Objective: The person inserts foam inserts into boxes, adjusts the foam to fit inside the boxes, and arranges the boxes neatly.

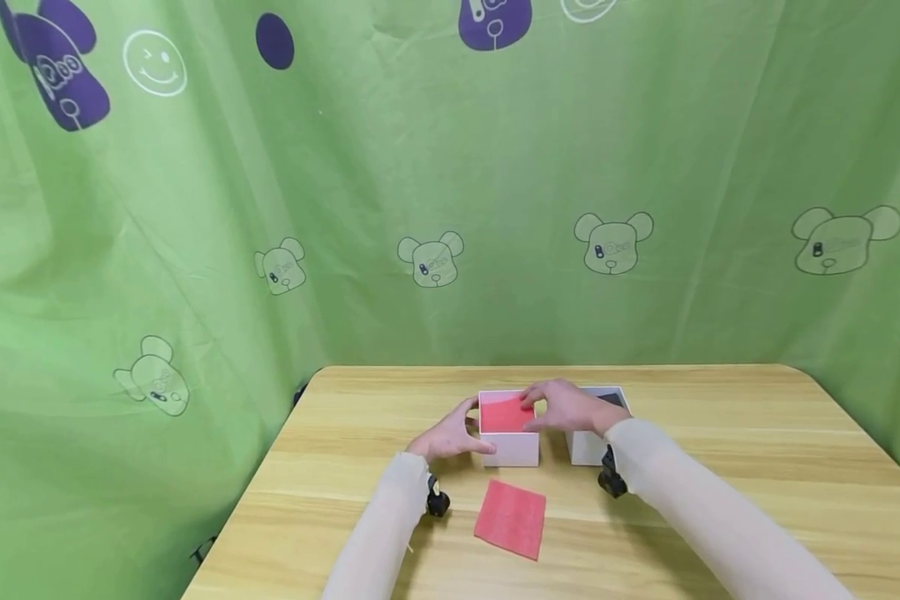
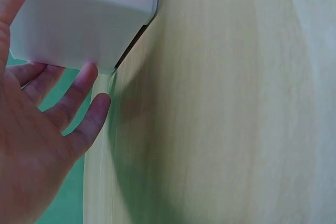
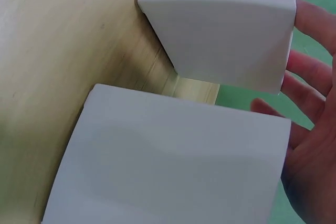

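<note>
A white open-topped box [image 1: 512, 450] stands near the middle of the table, with a red cloth piece [image 1: 502, 414] inside at its top. My left hand [image 1: 448, 437] holds this box at its left side, thumb on the front and fingers toward the back; in the left wrist view the fingertips [image 2: 88, 72] touch its edge. Over the box's right rim reaches my right hand [image 1: 566, 406], fingers spread and tips at the red cloth. Whether they pinch any cloth is hard to see. Another red cloth square [image 1: 512, 521] lies flat on the table in front.
A second white box [image 1: 587, 450] stands to the right, partly under my right forearm, with something dark [image 1: 612, 400] inside. The two boxes have a narrow gap between them. Behind the wooden table [image 1: 727, 433] hangs a green curtain [image 1: 525, 317] with bear prints.
</note>
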A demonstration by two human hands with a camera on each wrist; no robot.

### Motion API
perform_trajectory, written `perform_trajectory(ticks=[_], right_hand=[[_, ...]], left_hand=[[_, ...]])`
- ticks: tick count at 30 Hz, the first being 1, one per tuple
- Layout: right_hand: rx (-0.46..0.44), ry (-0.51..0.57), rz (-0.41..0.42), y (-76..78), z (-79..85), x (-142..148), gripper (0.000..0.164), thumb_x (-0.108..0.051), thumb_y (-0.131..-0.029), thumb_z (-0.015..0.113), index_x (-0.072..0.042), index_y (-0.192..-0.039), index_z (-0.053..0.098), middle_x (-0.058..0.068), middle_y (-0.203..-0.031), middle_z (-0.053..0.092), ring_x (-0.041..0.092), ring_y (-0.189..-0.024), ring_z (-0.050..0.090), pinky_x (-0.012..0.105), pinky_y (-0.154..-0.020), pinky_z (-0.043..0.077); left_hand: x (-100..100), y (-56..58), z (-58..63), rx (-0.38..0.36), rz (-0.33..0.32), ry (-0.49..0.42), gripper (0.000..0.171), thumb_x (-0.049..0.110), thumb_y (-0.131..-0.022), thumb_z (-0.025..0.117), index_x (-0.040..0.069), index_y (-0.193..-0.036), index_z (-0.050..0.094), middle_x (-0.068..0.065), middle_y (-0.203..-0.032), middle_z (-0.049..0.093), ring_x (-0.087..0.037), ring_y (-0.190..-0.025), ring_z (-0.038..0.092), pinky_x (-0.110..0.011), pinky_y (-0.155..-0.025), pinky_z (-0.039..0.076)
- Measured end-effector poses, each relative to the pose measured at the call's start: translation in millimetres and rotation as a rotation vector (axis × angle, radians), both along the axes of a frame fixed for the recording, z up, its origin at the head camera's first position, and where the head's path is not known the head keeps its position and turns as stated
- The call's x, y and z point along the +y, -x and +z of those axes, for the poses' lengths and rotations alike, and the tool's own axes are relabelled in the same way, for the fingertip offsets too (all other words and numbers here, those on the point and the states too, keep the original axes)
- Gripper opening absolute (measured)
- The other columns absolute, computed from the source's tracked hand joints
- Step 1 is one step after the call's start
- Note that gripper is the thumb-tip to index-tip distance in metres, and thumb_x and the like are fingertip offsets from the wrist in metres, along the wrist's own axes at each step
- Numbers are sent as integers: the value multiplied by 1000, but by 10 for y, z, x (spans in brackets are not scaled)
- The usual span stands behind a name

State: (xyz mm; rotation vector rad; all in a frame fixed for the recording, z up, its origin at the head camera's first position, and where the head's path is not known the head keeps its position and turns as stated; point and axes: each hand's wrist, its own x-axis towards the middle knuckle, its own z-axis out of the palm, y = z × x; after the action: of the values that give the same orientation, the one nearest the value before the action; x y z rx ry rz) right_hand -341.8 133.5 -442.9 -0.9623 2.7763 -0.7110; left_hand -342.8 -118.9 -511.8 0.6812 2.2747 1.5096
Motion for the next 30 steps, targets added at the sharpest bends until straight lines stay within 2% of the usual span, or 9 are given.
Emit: perform_trajectory(ticks=[9, 18, 22, 30], right_hand=[[12, -39, -24, 24, 29, -70, 43, -32, -77, 77, -6, -111, 68, 6, -116, 63, 29, -113, 54, 46, -95, 43], [-35, 1, 26, 36, 60, -47, 44, -27, -77, 78, -2, -112, 67, 10, -117, 62, 32, -110, 55, 47, -93, 44], [-60, -14, 13, 68, 66, -78, 47, -25, -75, 80, -1, -113, 66, 9, -111, 64, 28, -101, 57, 43, -88, 47], [-71, -53, 10, 118, 54, -143, 52, -25, -72, 81, -1, -115, 65, 7, -106, 65, 17, -88, 56, 36, -81, 49]], left_hand=[[2, -3, 0, 2, 7, -2, 93, 10, -75, 81, 12, -148, 23, -4, -137, 41, -17, -106, 54, -29, -81, 51], [6, -8, 8, -7, 7, -7, 93, 9, -74, 81, 12, -148, 23, -6, -135, 42, -19, -106, 55, -30, -82, 51], [3, -9, 3, -12, 10, -18, 93, 8, -74, 80, 12, -148, 24, -5, -134, 44, -21, -107, 55, -31, -82, 51], [-9, 3, -6, -28, 21, -12, 97, 10, -72, 82, 14, -149, 23, -2, -131, 46, -16, -105, 55, -30, -82, 51]])
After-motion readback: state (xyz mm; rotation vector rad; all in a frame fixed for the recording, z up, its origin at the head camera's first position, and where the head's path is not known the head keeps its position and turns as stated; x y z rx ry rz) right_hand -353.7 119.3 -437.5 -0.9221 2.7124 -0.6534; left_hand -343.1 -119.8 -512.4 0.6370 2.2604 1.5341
